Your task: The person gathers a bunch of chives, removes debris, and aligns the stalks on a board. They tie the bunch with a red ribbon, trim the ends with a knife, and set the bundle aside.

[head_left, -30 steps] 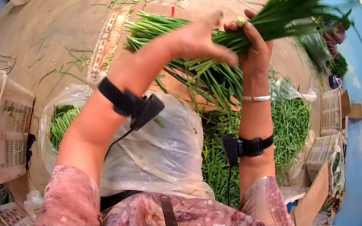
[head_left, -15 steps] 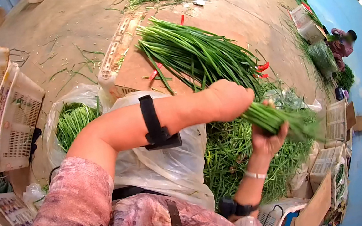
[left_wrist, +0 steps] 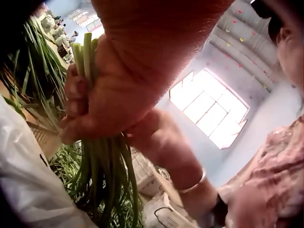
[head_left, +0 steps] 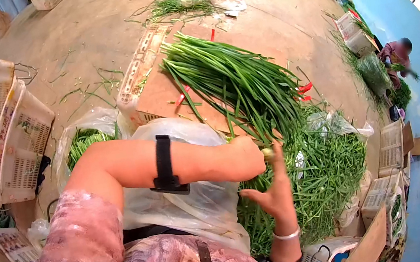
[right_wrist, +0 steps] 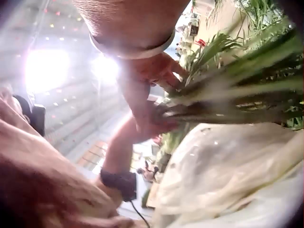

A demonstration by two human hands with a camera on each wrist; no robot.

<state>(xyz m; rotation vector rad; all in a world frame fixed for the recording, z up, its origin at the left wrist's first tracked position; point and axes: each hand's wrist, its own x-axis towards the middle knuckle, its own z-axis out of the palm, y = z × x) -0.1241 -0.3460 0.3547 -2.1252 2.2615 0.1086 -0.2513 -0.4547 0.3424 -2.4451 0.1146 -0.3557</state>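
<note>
In the head view my left hand (head_left: 243,159) is wrapped round a bunch of green stalks, mostly hidden there. The left wrist view shows the curled fingers gripping the bunch (left_wrist: 107,175), its pale cut ends above the fist and long leaves hanging below. My right hand (head_left: 276,192) is beside it, fingers extended and thumb spread. The right wrist view has the right hand (right_wrist: 154,69) close against the bunch (right_wrist: 232,99); exact contact is unclear. A larger pile of long green stalks (head_left: 234,76) lies on cardboard (head_left: 156,98) beyond the hands.
Loose trimmed greens (head_left: 324,172) heap below and right of the hands. A clear plastic sheet (head_left: 178,204) covers the lap. Beside it stands a bag of cut stalks (head_left: 85,141). Stacked white crates (head_left: 9,138) stand left, more crates (head_left: 390,147) right; a person (head_left: 396,56) is farther off.
Both hands have come lower and left from the raised position, with the bunch. The right hand held the bunch earlier; its fingers are now spread, while the left hand grips the bunch.
</note>
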